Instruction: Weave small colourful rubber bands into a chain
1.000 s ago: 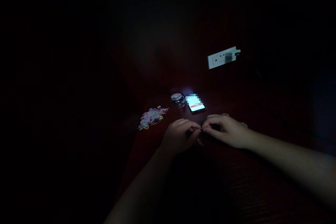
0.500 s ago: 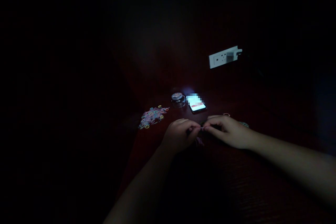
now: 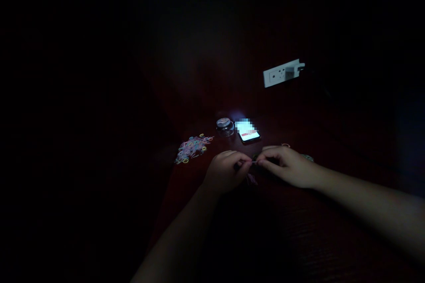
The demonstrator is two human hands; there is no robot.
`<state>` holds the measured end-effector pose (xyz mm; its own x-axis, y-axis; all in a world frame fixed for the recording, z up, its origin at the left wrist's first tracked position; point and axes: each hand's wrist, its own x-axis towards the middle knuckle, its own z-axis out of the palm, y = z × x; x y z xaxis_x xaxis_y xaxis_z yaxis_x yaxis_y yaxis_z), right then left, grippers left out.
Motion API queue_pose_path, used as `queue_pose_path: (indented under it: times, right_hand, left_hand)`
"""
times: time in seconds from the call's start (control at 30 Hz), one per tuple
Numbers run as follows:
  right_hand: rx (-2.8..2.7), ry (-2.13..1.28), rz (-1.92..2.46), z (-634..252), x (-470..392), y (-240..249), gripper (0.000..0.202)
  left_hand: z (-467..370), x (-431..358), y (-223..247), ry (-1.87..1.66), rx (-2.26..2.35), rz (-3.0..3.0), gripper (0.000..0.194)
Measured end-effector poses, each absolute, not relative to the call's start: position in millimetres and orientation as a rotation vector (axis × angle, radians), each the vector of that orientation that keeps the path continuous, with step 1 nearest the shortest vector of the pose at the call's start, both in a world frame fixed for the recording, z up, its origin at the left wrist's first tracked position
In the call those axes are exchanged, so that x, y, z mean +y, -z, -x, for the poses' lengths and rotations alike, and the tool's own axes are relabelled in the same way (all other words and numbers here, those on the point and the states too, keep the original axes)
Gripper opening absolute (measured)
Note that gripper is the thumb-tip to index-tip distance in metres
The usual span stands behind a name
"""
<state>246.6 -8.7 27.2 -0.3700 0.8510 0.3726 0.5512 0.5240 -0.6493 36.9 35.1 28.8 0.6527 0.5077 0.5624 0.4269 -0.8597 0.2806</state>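
Thumb and fingers of my left hand pinch one end of a small pale band. My right hand pinches its other end, with the fingertips of both hands close together over the dark red table. Just below the fingertips lies a small bunch of pinkish-purple bands. Beyond my left hand is a heap of small coloured bands. Greenish bands and an orange-pink band lie behind my right hand, partly hidden by it.
A lidded clear jar stands beyond my hands, beside a phone with its screen lit. Farther back, a white socket strip holds a plug. The surroundings are very dark.
The view has shifted very slightly. Both hands keep nearly the same pose, still pinching the pale band between them.
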Motion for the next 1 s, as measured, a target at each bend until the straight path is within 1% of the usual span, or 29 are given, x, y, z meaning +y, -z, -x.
queue_pose_path:
  times: [0.27, 0.63, 0.83, 1.0]
  right_hand:
    - [-2.019, -0.495, 1.162, -246.7, -8.3, -25.8, 0.019]
    - [-2.017, -0.519, 1.161, -245.8, -7.8, -24.8, 0.019]
    - [-2.031, -0.542, 1.162, -245.8, -7.4, -24.3, 0.019]
    - [-2.021, -0.52, 1.138, -246.0, -8.3, -24.8, 0.015]
  left_hand:
    - [-36.3, 35.7, -28.3, -0.984, 0.784, -2.762, 0.013]
    - [-36.2, 35.4, -25.9, -1.021, 0.803, -2.663, 0.011]
    - [-35.0, 34.4, -25.6, -0.929, 0.786, -2.558, 0.014]
    - [-35.2, 34.0, -25.0, -0.895, 0.778, -2.543, 0.016]
